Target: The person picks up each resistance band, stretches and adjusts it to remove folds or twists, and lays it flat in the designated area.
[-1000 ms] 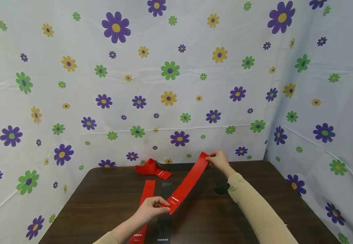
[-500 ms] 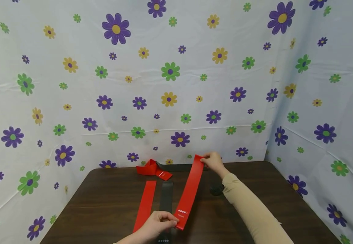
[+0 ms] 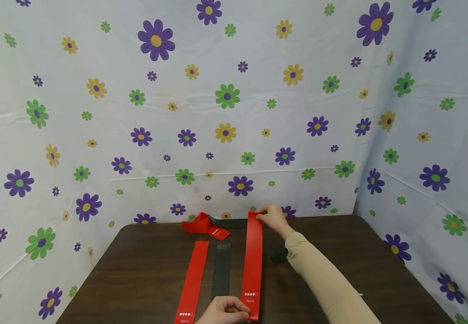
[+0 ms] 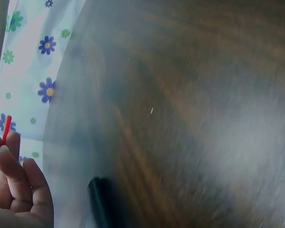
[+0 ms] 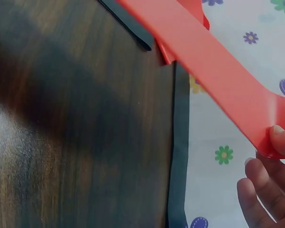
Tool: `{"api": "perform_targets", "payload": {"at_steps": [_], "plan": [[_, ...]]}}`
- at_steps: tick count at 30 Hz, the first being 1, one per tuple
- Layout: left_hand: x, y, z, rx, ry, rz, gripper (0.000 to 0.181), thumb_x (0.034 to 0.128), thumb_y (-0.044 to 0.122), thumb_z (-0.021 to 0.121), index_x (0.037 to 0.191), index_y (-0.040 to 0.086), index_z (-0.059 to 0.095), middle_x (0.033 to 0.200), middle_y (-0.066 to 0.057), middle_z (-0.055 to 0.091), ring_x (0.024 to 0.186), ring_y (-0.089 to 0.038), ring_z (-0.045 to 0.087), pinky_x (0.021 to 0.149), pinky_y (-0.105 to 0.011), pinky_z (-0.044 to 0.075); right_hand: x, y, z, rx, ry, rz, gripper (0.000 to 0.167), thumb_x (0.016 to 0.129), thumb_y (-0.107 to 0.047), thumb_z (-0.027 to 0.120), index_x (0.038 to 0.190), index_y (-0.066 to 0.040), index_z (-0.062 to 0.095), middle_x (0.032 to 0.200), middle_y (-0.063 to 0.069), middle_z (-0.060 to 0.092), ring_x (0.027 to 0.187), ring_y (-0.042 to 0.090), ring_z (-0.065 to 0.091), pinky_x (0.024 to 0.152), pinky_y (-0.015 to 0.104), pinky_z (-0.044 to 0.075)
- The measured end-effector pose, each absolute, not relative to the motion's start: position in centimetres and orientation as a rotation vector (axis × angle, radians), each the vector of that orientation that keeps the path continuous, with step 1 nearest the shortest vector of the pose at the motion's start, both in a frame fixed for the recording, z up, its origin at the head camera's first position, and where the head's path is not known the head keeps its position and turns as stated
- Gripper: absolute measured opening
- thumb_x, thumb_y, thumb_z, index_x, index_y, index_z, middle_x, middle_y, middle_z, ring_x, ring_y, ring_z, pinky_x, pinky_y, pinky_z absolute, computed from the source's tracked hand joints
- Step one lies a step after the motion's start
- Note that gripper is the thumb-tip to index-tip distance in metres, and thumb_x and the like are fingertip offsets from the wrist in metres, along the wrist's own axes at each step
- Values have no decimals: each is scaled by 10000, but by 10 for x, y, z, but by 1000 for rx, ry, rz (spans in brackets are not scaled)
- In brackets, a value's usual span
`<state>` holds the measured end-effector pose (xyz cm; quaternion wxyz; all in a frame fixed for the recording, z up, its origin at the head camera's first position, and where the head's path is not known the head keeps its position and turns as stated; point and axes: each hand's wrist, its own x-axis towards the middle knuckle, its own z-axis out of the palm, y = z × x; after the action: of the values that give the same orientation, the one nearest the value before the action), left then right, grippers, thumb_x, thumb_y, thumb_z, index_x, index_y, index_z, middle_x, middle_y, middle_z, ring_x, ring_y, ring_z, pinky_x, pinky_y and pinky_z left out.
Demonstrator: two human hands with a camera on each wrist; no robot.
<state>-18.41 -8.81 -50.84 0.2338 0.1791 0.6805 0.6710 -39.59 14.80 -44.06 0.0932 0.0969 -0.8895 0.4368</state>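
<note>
A red resistance band [image 3: 253, 256] marked "Heavy" stretches lengthwise between both hands above the table. My right hand [image 3: 274, 219] pinches its far end with thumb and fingers, as the right wrist view confirms on the band [image 5: 204, 66]. At the near end, my left hand [image 3: 225, 310] pinches the band's lower corner; only a sliver of red [image 4: 6, 129] shows in the left wrist view. Left of it lie a dark grey band [image 3: 221, 270], its near end hidden behind my left hand, and another flat red "Heavy" band [image 3: 192, 283].
A twisted red band [image 3: 198, 224] lies at the back of the brown table [image 3: 144, 265]. A dark band [image 3: 234, 223] runs along the table's far edge. Flowered white sheeting [image 3: 201, 108] hangs behind and to the right.
Both hands have shifted the held red band: its far end moved left and its near end came closer and right. The band has turned from diagonal to nearly straight, beside the grey band.
</note>
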Motion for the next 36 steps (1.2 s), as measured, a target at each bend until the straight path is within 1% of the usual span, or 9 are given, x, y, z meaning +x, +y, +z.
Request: {"api": "perform_targets", "payload": {"at_steps": [3, 5, 8, 14, 19, 25, 31, 36], "plan": [[-180, -84, -510, 463, 1929, 1839, 195, 874, 199, 716, 962, 28, 747, 789, -57, 708, 618, -67, 579, 569, -186, 451, -395, 144, -441, 312, -2653, 1278, 91, 841, -67, 721, 905, -9, 750, 760, 49, 683, 614, 144, 617, 580, 294, 529], [-177, -81, -511, 439, 1947, 1850, 184, 856, 192, 730, 934, 27, 754, 766, -63, 704, 608, -67, 583, 562, -194, 459, -395, 142, -442, 333, -2661, 1264, 92, 843, -64, 718, 906, -6, 751, 757, 48, 683, 604, 130, 605, 576, 292, 521], [-174, -79, -512, 408, 1967, 1862, 169, 843, 177, 739, 910, 23, 758, 764, -86, 708, 619, -77, 607, 584, -212, 489, -395, 140, -444, 364, -2669, 1256, 103, 848, -63, 713, 917, 4, 751, 761, 51, 682, 607, 125, 604, 578, 289, 520], [-172, -79, -514, 385, 1990, 1829, 192, 853, 200, 739, 919, 21, 756, 790, -105, 712, 661, -106, 631, 640, -254, 518, -398, 136, -450, 405, -2684, 1189, 89, 842, -69, 719, 895, -5, 751, 776, 41, 679, 636, 129, 590, 594, 293, 512], [-171, -80, -516, 388, 2014, 1783, 192, 861, 193, 735, 919, 11, 750, 791, -103, 711, 665, -116, 624, 650, -262, 514, -398, 135, -456, 435, -2681, 1161, 59, 830, -55, 721, 860, -14, 751, 775, 39, 672, 657, 156, 558, 600, 308, 500], [-171, -81, -518, 363, 2011, 1736, 188, 862, 191, 729, 926, 15, 749, 791, -83, 706, 659, -120, 599, 646, -275, 490, -397, 134, -463, 418, -2701, 1137, 79, 821, -68, 736, 869, -8, 752, 807, 51, 680, 693, 172, 574, 639, 340, 524], [-168, -81, -523, 401, 2028, 1717, 205, 848, 210, 737, 918, 18, 755, 796, -85, 709, 678, -135, 609, 653, -296, 497, -397, 133, -474, 398, -2727, 1127, 68, 828, -82, 732, 857, -23, 751, 790, 38, 671, 673, 164, 567, 632, 325, 517], [-165, -80, -527, 492, 2093, 1721, 206, 852, 175, 705, 878, -25, 746, 743, -21, 695, 653, -90, 597, 606, -260, 497, -395, 132, -481, 389, -2741, 1123, 64, 825, -89, 732, 845, -31, 750, 781, 31, 667, 668, 162, 559, 624, 316, 511]]}}
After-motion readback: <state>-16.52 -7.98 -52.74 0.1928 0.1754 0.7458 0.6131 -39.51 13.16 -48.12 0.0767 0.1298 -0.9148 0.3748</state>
